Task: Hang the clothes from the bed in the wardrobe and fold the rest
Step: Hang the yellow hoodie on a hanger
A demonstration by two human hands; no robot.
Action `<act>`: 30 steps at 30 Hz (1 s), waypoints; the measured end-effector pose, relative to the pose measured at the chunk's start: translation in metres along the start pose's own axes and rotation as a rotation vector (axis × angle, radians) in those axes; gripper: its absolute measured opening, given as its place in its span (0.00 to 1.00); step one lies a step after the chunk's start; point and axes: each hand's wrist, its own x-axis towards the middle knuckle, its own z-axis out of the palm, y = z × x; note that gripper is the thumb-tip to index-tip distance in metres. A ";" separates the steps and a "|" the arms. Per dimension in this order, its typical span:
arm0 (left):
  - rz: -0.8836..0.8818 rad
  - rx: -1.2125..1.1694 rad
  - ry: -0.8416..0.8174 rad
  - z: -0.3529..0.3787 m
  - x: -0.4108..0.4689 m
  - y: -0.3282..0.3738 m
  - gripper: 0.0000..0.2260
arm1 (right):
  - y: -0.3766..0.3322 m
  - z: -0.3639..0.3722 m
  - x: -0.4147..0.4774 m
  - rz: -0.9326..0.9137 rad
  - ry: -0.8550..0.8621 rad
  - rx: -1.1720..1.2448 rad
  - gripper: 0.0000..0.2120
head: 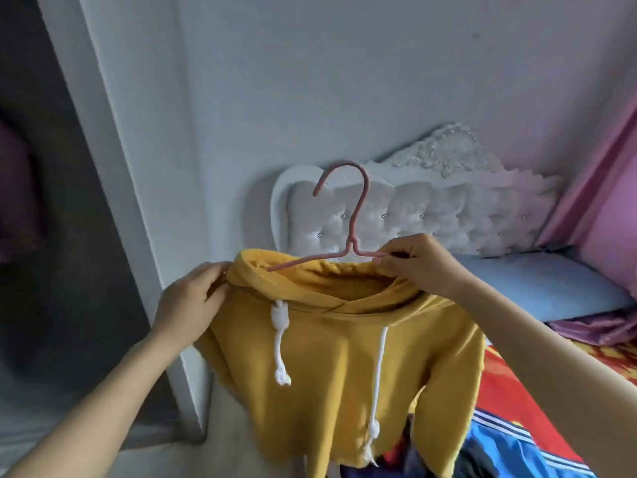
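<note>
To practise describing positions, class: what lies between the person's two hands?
In the head view, the open hood of the yellow hoodie stretches between the left hand and the right hand, with the pink hanger spanning its opening.

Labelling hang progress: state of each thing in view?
yellow hoodie: held up, hanger only partly in.
pink hanger: hook up, one arm inside the hoodie's neck.
left hand: grips the hoodie's shoulder.
right hand: pinches the hanger's other arm at the collar.
white drawstrings: hanging loose, knotted.
blue garment: lying unfolded on the bed.
</note>
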 end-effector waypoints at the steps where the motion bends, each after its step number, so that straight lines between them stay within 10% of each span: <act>1: -0.001 0.017 0.029 -0.014 0.000 -0.011 0.12 | -0.014 0.010 0.009 -0.015 -0.013 0.007 0.09; 13: -0.144 0.185 0.329 -0.226 -0.029 -0.217 0.15 | -0.199 0.195 0.129 -0.069 -0.041 0.083 0.11; 23: -0.423 0.181 0.492 -0.306 -0.099 -0.317 0.15 | -0.293 0.330 0.208 0.499 -0.215 0.468 0.12; 30: -0.506 0.286 0.492 -0.341 -0.073 -0.368 0.18 | -0.362 0.392 0.281 0.470 -0.406 0.775 0.09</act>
